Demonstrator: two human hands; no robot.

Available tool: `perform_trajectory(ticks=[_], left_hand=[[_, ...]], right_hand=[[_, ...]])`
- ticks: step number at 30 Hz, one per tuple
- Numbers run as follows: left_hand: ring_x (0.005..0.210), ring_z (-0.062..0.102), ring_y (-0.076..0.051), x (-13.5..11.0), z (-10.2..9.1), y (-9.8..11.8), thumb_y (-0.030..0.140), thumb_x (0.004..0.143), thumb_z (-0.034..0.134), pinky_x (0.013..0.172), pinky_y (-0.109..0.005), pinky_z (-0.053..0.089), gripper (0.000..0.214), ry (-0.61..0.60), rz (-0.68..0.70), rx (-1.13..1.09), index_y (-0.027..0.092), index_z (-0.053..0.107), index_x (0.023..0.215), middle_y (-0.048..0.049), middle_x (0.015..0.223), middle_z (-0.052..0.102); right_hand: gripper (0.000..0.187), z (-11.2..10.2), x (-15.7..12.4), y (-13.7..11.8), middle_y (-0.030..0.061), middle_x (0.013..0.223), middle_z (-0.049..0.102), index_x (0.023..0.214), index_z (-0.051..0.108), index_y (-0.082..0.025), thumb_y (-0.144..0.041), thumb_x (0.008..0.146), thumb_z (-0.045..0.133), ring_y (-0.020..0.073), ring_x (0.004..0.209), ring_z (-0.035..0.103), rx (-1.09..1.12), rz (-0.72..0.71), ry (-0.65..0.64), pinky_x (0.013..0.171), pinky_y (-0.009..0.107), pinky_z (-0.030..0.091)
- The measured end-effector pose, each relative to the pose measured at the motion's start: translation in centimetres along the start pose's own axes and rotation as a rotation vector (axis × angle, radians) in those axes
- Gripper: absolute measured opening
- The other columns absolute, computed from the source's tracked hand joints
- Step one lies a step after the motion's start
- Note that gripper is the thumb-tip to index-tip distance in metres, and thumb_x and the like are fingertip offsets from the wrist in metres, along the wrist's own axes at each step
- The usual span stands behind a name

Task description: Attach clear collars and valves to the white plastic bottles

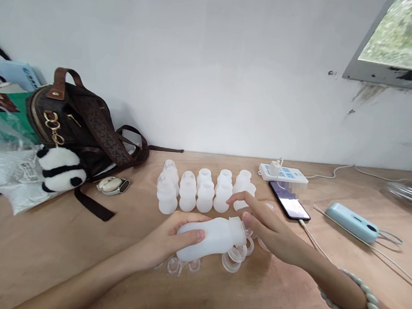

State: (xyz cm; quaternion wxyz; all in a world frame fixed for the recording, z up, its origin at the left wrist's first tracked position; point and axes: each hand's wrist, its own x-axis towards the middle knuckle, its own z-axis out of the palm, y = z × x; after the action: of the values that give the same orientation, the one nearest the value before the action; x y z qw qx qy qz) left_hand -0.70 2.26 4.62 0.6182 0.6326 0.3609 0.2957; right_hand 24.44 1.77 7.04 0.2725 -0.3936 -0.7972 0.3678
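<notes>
My left hand (175, 238) is wrapped round a frosted white baby bottle (207, 241), tilted almost flat with its neck to the right. At the bottle's mouth, the thumb and fingers of my right hand (262, 227) close on a small clear part (248, 231), mostly hidden by the fingers. Below the neck lie several clear rings (231, 263). Small clear nipple-like pieces (173, 265) rest on the table under the bottle. Behind my hands, several similar bottles stand upright; those at the left, such as this capped bottle (188, 191), wear clear tops, while others, like this bottle (205, 197), have bare mouths.
On the wooden table (109, 271), a brown backpack (79, 119) with a panda charm (62, 171) stands left, near a mouse (113, 185). Rightward are a power strip (287, 173), a phone (290, 203), a blue device (351, 222) and cables. A wall (212, 78) rises behind.
</notes>
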Motion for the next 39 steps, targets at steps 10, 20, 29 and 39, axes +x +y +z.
perform_trajectory(ticks=[10, 20, 29, 39], left_hand=[[0.091, 0.066, -0.026, -0.7, 0.2, -1.4, 0.044, 0.08, 0.069, 0.076, -0.031, 0.055, 0.04, 0.259, 0.224, 0.269, 0.019, 0.073, 0.111, -0.009, 0.107, 0.072], [0.094, 0.067, -0.027, -0.9, 0.2, -1.5, 0.028, 0.083, 0.069, 0.083, -0.035, 0.054, 0.054, 0.216, 0.674, 0.822, 0.02, 0.056, 0.135, -0.0124, 0.111, 0.071], [0.087, 0.064, -0.022, -0.4, -0.3, -1.3, 0.03, 0.088, 0.063, 0.076, -0.03, 0.051, 0.043, 0.352, 0.577, 0.763, 0.022, 0.057, 0.13, -0.0061, 0.104, 0.069], [0.086, 0.063, -0.023, -0.4, -0.3, -1.1, 0.033, 0.086, 0.064, 0.079, -0.033, 0.052, 0.044, 0.344, 0.496, 0.713, 0.023, 0.06, 0.128, -0.0059, 0.102, 0.07]], right_hand=[[0.026, 0.6, 0.5, 0.7, -0.0009, 0.077, 0.062, 0.098, 0.055, -0.021, -0.032, 0.08, 0.069, 0.0128, 0.065, 0.053, 0.068, -0.144, 0.048, 0.055, 0.024, 0.04], [0.027, 1.6, 0.2, -0.2, -0.0033, 0.065, 0.059, 0.09, 0.054, -0.02, -0.041, 0.081, 0.069, 0.0105, 0.055, 0.05, 0.256, 0.011, 0.109, 0.049, 0.022, 0.038], [0.014, -3.1, 0.6, 1.5, 0.0065, 0.077, 0.067, 0.078, 0.065, -0.019, -0.026, 0.088, 0.056, 0.0244, 0.079, 0.06, -0.865, -0.006, 0.253, 0.068, 0.037, 0.044], [0.004, -3.3, 0.7, 3.0, 0.01, 0.09, 0.067, 0.077, 0.074, -0.02, -0.02, 0.074, 0.076, 0.0305, 0.092, 0.057, -1.141, 0.002, 0.023, 0.076, 0.043, 0.041]])
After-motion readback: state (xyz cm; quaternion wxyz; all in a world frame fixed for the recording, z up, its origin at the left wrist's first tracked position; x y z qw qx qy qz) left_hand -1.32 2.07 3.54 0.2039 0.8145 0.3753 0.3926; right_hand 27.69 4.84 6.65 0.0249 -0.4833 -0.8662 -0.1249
